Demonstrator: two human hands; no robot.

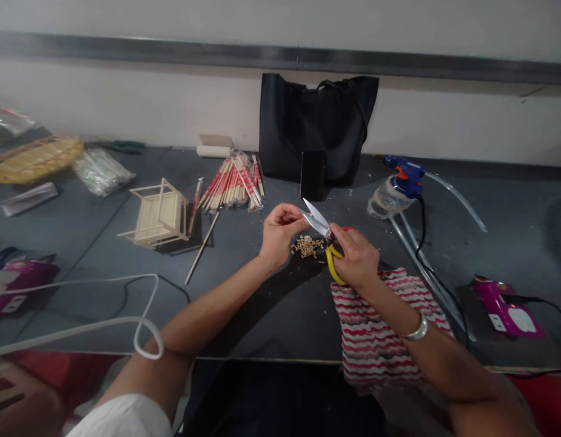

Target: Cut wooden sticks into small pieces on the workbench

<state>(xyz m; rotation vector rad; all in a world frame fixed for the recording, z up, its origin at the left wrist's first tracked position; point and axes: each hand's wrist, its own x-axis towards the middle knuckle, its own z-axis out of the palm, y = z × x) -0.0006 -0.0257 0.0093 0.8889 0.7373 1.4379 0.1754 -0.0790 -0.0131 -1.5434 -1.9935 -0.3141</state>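
My right hand (356,258) is wrapped round the yellow handles of a pair of shears (320,226), whose silver blades stand apart and point up and to the left. My left hand (279,232) is curled in a pinch right at the blades, its fingertips closed on something too small to make out. Below the blades a little heap of short cut wooden bits (307,246) lies on the dark table (244,309). A silver bangle (416,329) circles my right wrist.
A small wooden stick frame (158,213) and a bundle of wrapped chopsticks (235,181) lie to the left. A loose stick (202,247), a black bag (314,124), a phone (313,175), a blue glue gun (405,173), a striped cloth (380,328), a white cord (125,321).
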